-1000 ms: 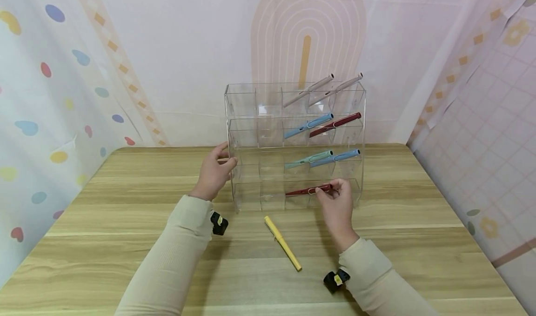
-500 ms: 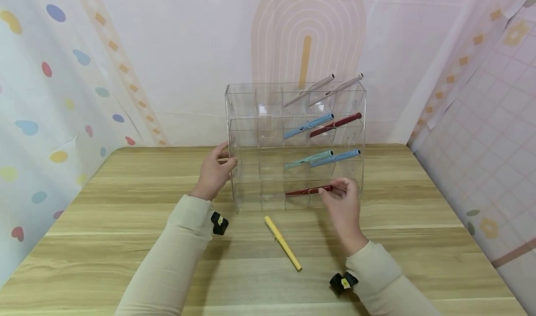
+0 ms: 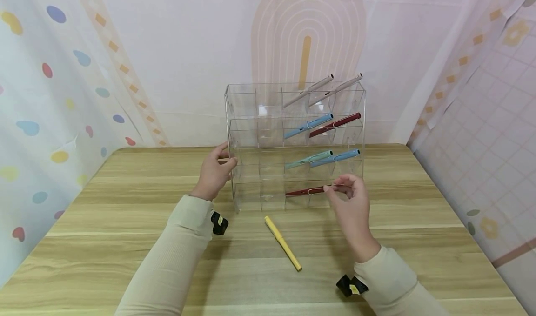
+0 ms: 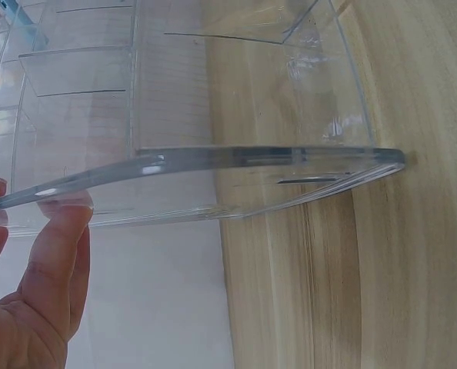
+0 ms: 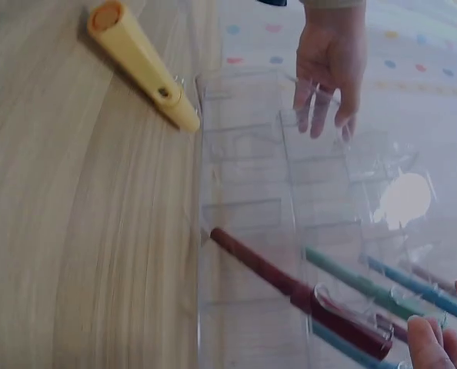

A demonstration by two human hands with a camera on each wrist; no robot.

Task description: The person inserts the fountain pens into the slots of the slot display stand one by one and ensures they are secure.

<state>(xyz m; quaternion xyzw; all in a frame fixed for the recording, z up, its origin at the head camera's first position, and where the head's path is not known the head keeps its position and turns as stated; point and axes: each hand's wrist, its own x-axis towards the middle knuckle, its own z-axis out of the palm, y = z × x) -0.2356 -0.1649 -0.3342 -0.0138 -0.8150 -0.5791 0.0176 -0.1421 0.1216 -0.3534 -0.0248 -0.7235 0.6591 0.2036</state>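
My left hand [image 3: 212, 174] grips the left side panel of a clear acrylic pen rack [image 3: 247, 195], thumb and fingers on opposite faces of the panel [image 4: 236, 157]. A dark red pen [image 3: 303, 191] lies slanted in the bottom tier, its cap end toward the right. Just off that cap end is my right hand [image 3: 353, 209], its fingers loosely bent and holding nothing; in the right wrist view its fingertips [image 5: 428, 342] sit apart from the pen. A capped yellow pen [image 3: 282, 244] lies on the table in front of the rack.
Upper tiers hold two pale pens [image 3: 310, 90], a blue pen [image 3: 310, 125] and a dark red one, then a green pen [image 3: 310, 159] and another blue one. All are in the right-hand columns. The wooden table [image 3: 125, 213] meets patterned curtains behind.
My right hand has slid a little to the right, its fingers coming away from the dark red pen, which stays in place. The left hand and the yellow pen have not moved.
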